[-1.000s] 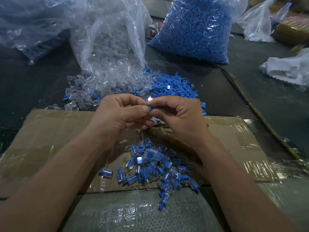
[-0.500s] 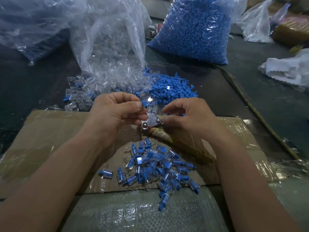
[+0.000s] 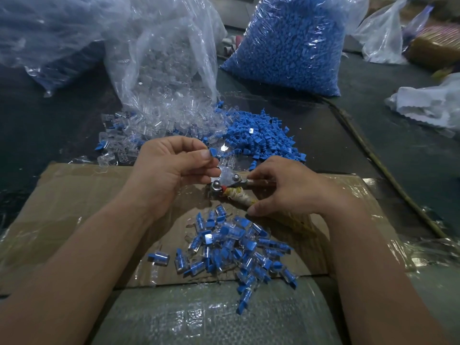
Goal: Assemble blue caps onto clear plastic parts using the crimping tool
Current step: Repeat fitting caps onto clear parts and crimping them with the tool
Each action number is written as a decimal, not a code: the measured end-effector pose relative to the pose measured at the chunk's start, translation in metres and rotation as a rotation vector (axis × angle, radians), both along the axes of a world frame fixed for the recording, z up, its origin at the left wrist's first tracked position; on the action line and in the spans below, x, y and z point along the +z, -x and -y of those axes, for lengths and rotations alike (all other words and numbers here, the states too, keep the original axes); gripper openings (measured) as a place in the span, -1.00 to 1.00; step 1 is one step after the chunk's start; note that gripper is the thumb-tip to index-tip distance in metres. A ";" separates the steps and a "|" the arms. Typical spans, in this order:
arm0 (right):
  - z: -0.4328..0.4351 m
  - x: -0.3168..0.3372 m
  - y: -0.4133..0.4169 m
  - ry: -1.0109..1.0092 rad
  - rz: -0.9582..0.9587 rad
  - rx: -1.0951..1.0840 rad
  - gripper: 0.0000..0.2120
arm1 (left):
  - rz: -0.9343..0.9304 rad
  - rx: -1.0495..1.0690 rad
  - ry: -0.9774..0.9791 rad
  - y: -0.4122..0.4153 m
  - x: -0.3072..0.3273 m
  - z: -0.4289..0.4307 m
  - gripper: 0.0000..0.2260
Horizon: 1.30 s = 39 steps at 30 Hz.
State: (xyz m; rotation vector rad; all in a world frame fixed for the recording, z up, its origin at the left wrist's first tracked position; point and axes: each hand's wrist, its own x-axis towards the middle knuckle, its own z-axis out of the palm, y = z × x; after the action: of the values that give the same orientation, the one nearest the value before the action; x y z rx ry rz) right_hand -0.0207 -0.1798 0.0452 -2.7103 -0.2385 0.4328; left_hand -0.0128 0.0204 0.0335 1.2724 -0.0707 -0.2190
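in the middle of the frame the left hand [image 3: 171,170] pinches one blue cap [image 3: 213,152] between thumb and forefinger tip, its other fingers curled in beside the metal head of the crimping tool [image 3: 227,186]. a clear plastic part [image 3: 226,173] sits at that head, though whether it is clamped cannot be told. just right of it the right hand [image 3: 288,189] curls its fingers [image 3: 254,176] round the tool's wrapped handles, above the pile of capped parts [image 3: 236,245] on the cardboard [image 3: 62,195].
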 end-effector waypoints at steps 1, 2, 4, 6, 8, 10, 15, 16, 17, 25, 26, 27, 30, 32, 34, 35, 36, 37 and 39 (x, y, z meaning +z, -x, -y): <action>-0.001 -0.001 -0.001 0.020 0.038 -0.008 -0.42 | -0.005 0.001 0.008 0.000 0.000 0.000 -0.86; -0.002 -0.003 -0.002 0.037 0.059 -0.013 -0.39 | -0.010 0.003 0.015 0.000 0.000 0.000 -0.86; -0.001 -0.005 -0.003 0.056 0.028 -0.012 -0.25 | -0.014 0.001 0.023 -0.001 0.000 0.000 -0.85; 0.000 -0.006 -0.002 0.064 -0.023 -0.011 -0.14 | -0.016 -0.002 0.026 -0.001 -0.001 0.000 -0.85; 0.001 -0.006 -0.002 0.074 0.000 -0.023 -0.13 | -0.021 0.000 0.035 -0.001 -0.001 0.000 -0.85; 0.000 -0.006 -0.003 0.084 0.057 -0.031 -0.21 | -0.024 0.001 0.042 -0.002 -0.001 0.000 -0.85; -0.004 -0.004 -0.003 0.097 0.179 -0.050 -0.62 | -0.016 -0.002 0.028 -0.004 -0.001 -0.002 -0.87; -0.005 -0.005 -0.004 0.126 0.196 -0.038 -0.68 | -0.016 0.002 0.032 -0.004 -0.001 -0.002 -0.87; -0.005 -0.006 -0.004 0.141 0.212 -0.027 -0.73 | -0.016 0.010 0.038 -0.005 -0.002 -0.002 -0.87; -0.007 -0.001 0.000 -0.089 0.503 -0.128 -0.75 | -0.003 0.071 0.057 -0.009 -0.007 0.000 -0.87; -0.008 -0.001 0.001 -0.105 0.514 -0.126 -0.74 | -0.002 0.077 0.064 -0.009 -0.007 0.000 -0.87; -0.010 -0.001 0.002 -0.115 0.511 -0.117 -0.74 | 0.001 0.084 0.070 -0.008 -0.008 0.001 -0.87; -0.017 -0.005 0.003 -0.097 0.451 -0.087 -0.75 | 0.027 0.108 0.081 -0.008 -0.009 0.002 -0.87; -0.019 -0.007 0.003 -0.081 0.421 -0.070 -0.76 | 0.038 0.125 0.090 -0.007 -0.010 0.003 -0.87; -0.021 -0.007 0.003 -0.086 0.407 -0.052 -0.76 | 0.053 0.134 0.092 -0.008 -0.010 0.003 -0.87; -0.021 -0.007 0.004 -0.082 0.399 -0.041 -0.76 | 0.069 0.134 0.085 -0.008 -0.010 0.002 -0.87; -0.021 -0.008 0.004 -0.073 0.394 -0.029 -0.76 | 0.084 0.134 0.077 -0.008 -0.010 0.002 -0.87; -0.022 -0.008 0.004 -0.061 0.389 -0.016 -0.76 | 0.097 0.136 0.070 -0.008 -0.010 0.002 -0.86; -0.022 -0.010 0.004 -0.042 0.376 0.007 -0.74 | 0.117 0.142 0.061 -0.007 -0.009 0.001 -0.85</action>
State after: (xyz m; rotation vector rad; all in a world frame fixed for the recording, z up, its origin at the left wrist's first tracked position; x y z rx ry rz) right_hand -0.0248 -0.1573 0.0357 -2.7305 -0.3539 -0.0839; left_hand -0.0058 0.0195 0.0246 1.2229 -0.0861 -0.0199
